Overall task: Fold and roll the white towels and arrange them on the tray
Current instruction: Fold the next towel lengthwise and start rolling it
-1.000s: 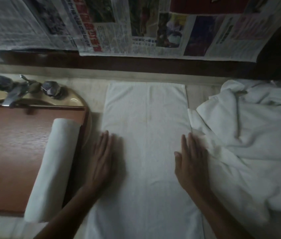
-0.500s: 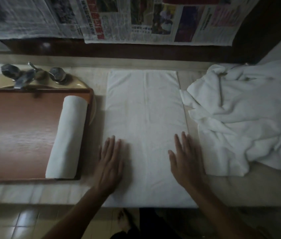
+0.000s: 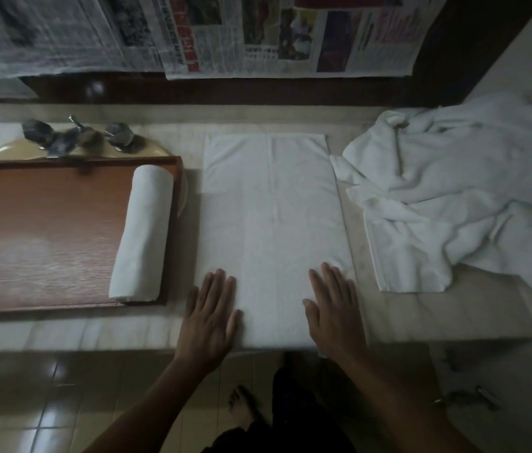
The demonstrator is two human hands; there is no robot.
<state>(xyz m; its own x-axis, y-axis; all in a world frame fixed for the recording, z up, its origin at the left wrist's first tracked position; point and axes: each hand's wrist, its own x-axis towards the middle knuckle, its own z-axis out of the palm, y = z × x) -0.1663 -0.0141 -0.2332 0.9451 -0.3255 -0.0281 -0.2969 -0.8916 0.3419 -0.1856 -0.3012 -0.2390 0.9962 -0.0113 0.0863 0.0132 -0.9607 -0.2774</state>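
flat hands (image 3: 210, 317) on folded towel (image 3: 271, 230)

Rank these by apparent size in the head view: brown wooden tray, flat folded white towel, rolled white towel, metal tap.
1. Brown wooden tray and flat folded white towel: too alike to rank.
2. Rolled white towel.
3. Metal tap, farther from the camera, so possibly understated.

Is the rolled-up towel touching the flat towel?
Apart. The head view shows the rolled towel lying inside the tray, whose raised rim stands between it and the flat towel.
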